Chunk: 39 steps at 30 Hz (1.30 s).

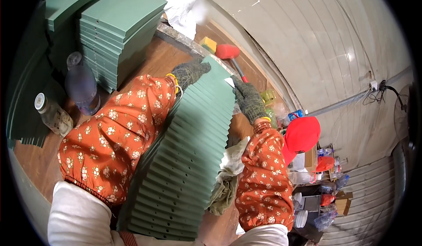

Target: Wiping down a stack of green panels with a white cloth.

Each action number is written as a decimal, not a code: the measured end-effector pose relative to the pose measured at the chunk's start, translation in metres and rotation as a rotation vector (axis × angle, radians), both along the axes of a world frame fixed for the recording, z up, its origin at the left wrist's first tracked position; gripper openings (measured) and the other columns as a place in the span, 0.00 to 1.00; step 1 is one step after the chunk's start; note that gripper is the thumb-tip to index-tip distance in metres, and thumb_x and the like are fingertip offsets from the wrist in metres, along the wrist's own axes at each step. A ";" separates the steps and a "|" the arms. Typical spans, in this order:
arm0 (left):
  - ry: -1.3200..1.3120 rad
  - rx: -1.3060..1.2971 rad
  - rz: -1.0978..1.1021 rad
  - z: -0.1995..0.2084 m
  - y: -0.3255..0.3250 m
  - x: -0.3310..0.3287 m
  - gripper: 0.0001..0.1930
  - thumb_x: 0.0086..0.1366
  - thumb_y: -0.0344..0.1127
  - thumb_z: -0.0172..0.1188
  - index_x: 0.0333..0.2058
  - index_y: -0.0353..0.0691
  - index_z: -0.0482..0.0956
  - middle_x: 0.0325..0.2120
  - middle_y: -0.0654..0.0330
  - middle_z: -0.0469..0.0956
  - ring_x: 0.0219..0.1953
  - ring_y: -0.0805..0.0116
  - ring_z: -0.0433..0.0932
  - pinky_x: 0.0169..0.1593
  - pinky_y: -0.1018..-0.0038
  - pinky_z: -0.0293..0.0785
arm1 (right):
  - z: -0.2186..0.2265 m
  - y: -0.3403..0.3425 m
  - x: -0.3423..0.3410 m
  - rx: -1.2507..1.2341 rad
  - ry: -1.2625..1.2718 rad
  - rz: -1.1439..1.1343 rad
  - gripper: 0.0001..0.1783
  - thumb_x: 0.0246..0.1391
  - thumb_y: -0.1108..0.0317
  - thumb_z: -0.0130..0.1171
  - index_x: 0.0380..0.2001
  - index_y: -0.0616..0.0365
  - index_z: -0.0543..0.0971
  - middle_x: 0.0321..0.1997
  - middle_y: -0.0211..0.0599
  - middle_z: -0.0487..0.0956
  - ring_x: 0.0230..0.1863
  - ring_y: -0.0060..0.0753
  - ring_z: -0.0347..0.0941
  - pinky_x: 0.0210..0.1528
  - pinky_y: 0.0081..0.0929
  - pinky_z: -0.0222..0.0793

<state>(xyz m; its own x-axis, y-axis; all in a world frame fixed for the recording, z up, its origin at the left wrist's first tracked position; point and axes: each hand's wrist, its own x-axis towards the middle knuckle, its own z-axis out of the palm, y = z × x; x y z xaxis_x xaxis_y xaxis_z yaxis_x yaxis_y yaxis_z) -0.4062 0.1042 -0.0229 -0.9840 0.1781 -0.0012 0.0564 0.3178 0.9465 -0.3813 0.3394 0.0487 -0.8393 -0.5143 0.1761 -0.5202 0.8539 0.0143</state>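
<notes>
The left hand [192,72], in a dark glove, lies with fingers close together at the far left edge of a long row of green panels [180,145] on the wooden desk [151,61]; the right hand [249,100], also gloved, has a small white piece [229,82] at its fingertips, and whether either grips I cannot tell. Work looks partway: a neat stack [118,39] stands upper left, but how much of the row is finished is unclear.

Long stack of flat green panels [189,127] runs diag. thru the ctr of the view, edges ridged & a bit uneven w/ sm. dark holes dotting the nearer ones, plus a lil white scrap [229,82] nr its far end.
</notes>
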 end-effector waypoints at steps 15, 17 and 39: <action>-0.038 -0.040 0.011 -0.009 -0.004 -0.011 0.35 0.62 0.61 0.43 0.61 0.43 0.57 0.59 0.53 0.60 0.59 0.59 0.62 0.60 0.70 0.56 | -0.002 -0.033 -0.004 0.091 0.123 -0.065 0.23 0.54 0.61 0.52 0.55 0.43 0.69 0.43 0.48 0.74 0.44 0.49 0.71 0.49 0.39 0.66; 0.005 -0.124 -0.030 -0.010 -0.007 -0.014 0.35 0.63 0.60 0.42 0.61 0.43 0.56 0.60 0.53 0.59 0.60 0.60 0.61 0.61 0.70 0.55 | 0.001 -0.028 0.004 0.027 0.118 -0.019 0.23 0.54 0.62 0.51 0.55 0.45 0.69 0.44 0.48 0.74 0.45 0.49 0.71 0.50 0.38 0.65; -0.065 -0.059 0.026 0.005 -0.001 -0.002 0.35 0.63 0.59 0.44 0.61 0.42 0.56 0.58 0.56 0.63 0.57 0.63 0.64 0.59 0.72 0.56 | 0.006 -0.027 0.041 0.104 -0.011 0.010 0.24 0.56 0.59 0.46 0.58 0.40 0.64 0.35 0.47 0.72 0.39 0.49 0.71 0.42 0.43 0.67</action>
<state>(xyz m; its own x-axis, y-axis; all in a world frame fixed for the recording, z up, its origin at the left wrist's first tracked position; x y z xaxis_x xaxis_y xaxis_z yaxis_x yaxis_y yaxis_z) -0.4081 0.1036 -0.0184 -0.9857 0.1506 -0.0754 -0.0138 0.3741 0.9273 -0.3398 0.3127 0.0548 -0.8355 -0.5380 0.1120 -0.5296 0.8427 0.0972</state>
